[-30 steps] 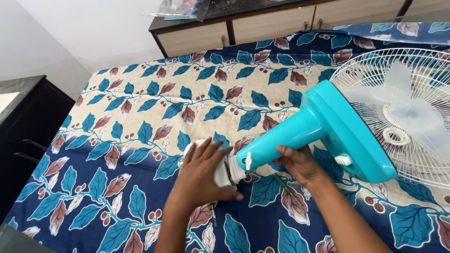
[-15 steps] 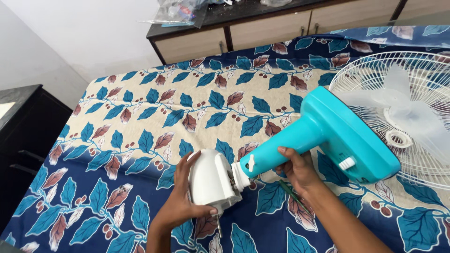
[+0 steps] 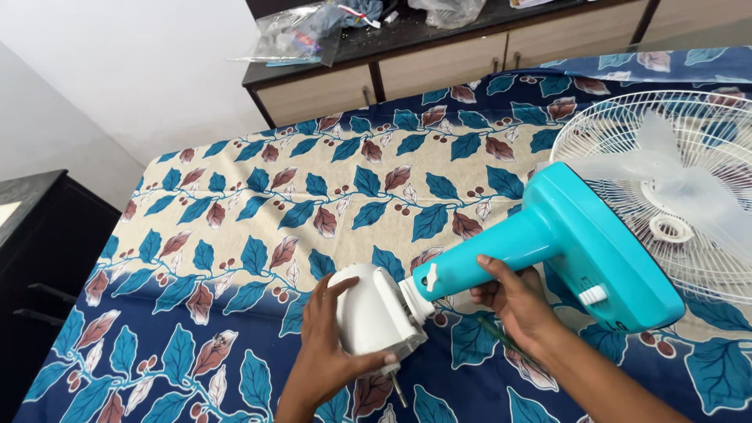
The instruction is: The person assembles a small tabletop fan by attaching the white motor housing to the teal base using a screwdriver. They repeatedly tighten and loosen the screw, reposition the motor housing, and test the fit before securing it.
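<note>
A turquoise fan body (image 3: 583,247) lies on a bed, its neck pointing left. My right hand (image 3: 513,301) grips the neck from below. My left hand (image 3: 329,356) is shut around the white rounded motor housing (image 3: 368,309) at the neck's end, thumb on its lower edge. A thin metal shaft (image 3: 397,388) sticks out beneath the housing. A green-handled screwdriver (image 3: 501,338) lies on the sheet under my right wrist. The white wire fan guard (image 3: 627,133) with pale blades (image 3: 689,196) lies behind the turquoise body.
The bed is covered with a blue and cream leaf-print sheet (image 3: 258,204). A dark-topped cabinet with beige drawers (image 3: 439,59) stands behind it, with plastic bags (image 3: 301,31) on top. A black cabinet (image 3: 39,251) stands at the left.
My left hand shifted from lying over the white housing to gripping it from the side and below, exposing its rounded shell. The fan and both hands sit slightly lower and further right in view.
</note>
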